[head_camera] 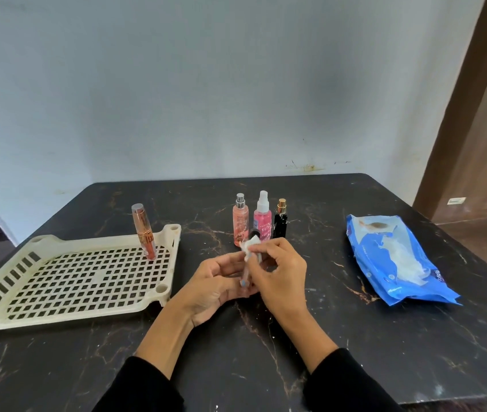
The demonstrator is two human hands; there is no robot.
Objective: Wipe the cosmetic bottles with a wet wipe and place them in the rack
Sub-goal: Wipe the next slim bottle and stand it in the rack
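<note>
Small slim bottle (249, 267) with a dark cap, held at centre frame just above the worktop (355, 337), mostly hidden by fingers. Left hand (221, 283) cups it from below, fingers curled round its lower end. Right hand (278, 272) pinches a crumpled white wet wipe (249, 248) against the upper part, near the cap. Judged step: wiping in progress, bottle not yet racked. Just behind the hands, three more bottles stand upright in a tight row: peach spray bottle (240, 221), pink spray bottle (262, 218), black bottle with gold cap (280, 220). Cream perforated rack (67, 278) at left of frame holds one upright rose-gold tube (144, 233) near its far right corner. Blue wipes pack (394, 260) lies at right of frame, flap open. Risks: a wet, thin bottle could slip from the left hand's light grip; knuckles sit near the standing row, so a wide wiping stroke could topple them; a narrow base may sit badly on the rack's open grid and tip.
</note>
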